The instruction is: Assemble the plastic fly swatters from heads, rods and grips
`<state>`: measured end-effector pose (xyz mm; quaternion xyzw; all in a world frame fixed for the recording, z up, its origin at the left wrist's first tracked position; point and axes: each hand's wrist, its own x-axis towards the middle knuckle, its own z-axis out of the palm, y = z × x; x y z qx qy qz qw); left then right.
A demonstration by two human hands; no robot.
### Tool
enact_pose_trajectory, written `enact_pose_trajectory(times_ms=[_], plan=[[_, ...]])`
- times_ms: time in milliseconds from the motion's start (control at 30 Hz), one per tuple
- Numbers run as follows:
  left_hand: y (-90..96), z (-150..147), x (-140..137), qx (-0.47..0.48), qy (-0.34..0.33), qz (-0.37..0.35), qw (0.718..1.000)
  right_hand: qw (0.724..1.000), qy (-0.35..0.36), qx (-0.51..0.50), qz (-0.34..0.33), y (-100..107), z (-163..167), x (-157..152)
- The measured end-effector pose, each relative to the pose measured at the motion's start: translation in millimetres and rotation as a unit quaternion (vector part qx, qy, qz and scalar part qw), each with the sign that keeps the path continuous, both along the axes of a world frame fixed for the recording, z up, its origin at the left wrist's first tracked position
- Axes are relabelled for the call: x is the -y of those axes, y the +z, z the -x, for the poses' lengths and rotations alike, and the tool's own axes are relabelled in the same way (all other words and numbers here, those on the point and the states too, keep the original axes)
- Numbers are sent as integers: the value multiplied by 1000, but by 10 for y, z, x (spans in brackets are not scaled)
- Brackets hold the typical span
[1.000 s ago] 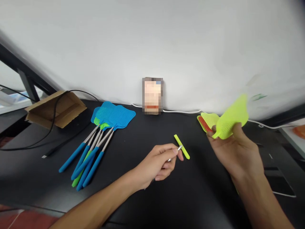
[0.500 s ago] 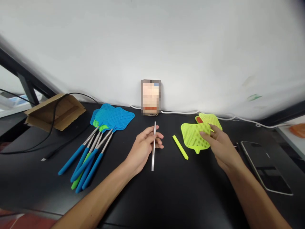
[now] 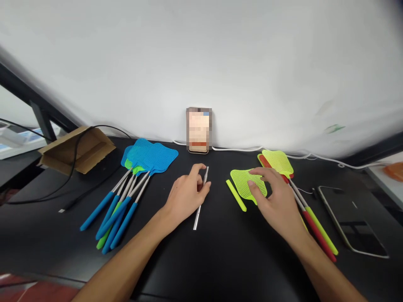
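Black desk (image 3: 233, 260), shiny slim rod (image 3: 198, 216) at left hand (image 3: 185, 193), grip unclear, perforated lime swatter head (image 3: 243, 181) under right hand (image 3: 277, 203), grip spread

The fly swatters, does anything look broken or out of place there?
One oddity: a yellow swatter head, metal rod and yellow handle are separate pieces, whereas swatters in the left pile and right pile look assembled. No breakage shows.

Rod (image 3: 197, 214) left of swatter head (image 3: 246, 183)

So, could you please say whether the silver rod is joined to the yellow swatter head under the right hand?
No, the silver rod is at the left hand, apart from that swatter head.
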<state>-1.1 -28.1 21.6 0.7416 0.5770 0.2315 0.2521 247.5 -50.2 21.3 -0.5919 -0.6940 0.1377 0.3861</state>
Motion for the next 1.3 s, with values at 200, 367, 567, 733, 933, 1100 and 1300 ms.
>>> enact_pose_trajectory(times_ms=[200,367,567,733,933,1100,1300], plan=[[-76,-25,-19,-108,-17,-12,994,996,68,61,-12,-24,118,48],[-36,-11,12,-158,-6,-29,987,991,57,120,-12,-81,99,33],[-27,-47,71,-253,-39,-36,966,980,59,188,-10,-176,123,39],[-27,-98,113,-259,-71,-41,962,971,68,229,-29,-262,142,48],[-40,-108,156,-275,-96,-49,956,964,84,248,-36,-325,143,46],[-45,-107,180,-283,-122,-70,949,968,105,226,-40,-336,167,47],[-61,-88,162,-248,-114,-66,960,977,108,167,-80,-351,220,32]])
